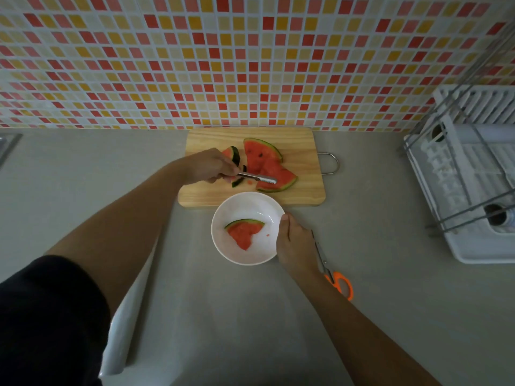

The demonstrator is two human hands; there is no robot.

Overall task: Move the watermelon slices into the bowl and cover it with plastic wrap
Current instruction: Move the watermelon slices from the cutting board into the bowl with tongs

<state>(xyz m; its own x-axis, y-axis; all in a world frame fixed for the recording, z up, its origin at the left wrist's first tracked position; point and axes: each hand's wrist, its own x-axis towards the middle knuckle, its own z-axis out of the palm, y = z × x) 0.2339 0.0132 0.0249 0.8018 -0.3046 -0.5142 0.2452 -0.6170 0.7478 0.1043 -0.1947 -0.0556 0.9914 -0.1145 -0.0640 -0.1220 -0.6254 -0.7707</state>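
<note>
A white bowl (223, 240) sits on the counter just in front of a wooden cutting board (301, 190), and one watermelon slice (243, 232) lies inside it. My right hand (294, 246) grips the bowl's right rim. My left hand (209, 165) holds metal tongs (257, 178) whose toothed tips rest on the nearest slice (281, 179) on the board. Another large slice (259, 153) lies behind it, and smaller pieces (233, 154) sit partly hidden by my left hand. A roll of plastic wrap (125, 324) lies under my left forearm.
Orange-handled scissors (338, 280) lie on the counter just right of my right wrist. A white dish rack (473, 185) with metal bars fills the right side. A tiled wall stands right behind the board. A sink edge (7, 146) shows at far left.
</note>
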